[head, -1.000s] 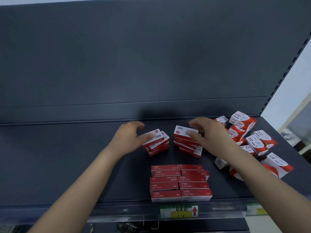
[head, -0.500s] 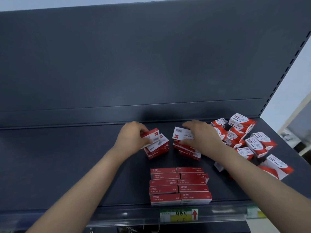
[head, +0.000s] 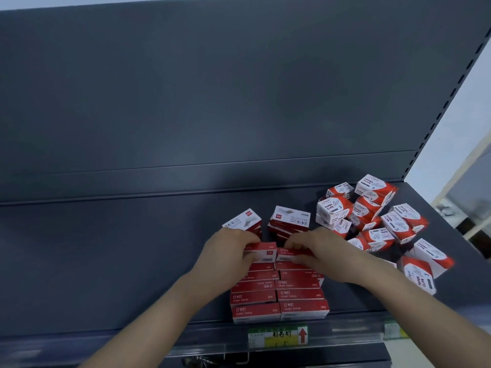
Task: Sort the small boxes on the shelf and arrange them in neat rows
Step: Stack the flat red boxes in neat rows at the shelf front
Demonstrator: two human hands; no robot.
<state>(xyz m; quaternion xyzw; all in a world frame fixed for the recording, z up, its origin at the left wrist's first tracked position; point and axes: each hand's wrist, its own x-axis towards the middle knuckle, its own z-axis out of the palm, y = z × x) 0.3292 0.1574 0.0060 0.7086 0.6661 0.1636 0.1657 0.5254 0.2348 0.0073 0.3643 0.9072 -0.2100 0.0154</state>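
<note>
Head camera view: left hand (head: 228, 254) pinches a small red-and-white staple box (head: 261, 252), right hand (head: 317, 252) pinches a second red staple box (head: 288, 254); both boxes sit at the far end of two neat rows of red boxes (head: 277, 296) on the dark grey metal shelf (head: 106, 261).

1. Flat red-and-white cardboard staple boxes in the arranged block (head: 279, 296): two columns, about six rows, roughly twelve.
2. Loose stacks of the same staple boxes behind: two (head: 243, 221), (head: 289, 221).
3. Cube-shaped red-and-white paper-clip boxes (head: 372, 216), jumbled right: about twelve.
4. Hands: two.
5. Price labels: two.
</note>
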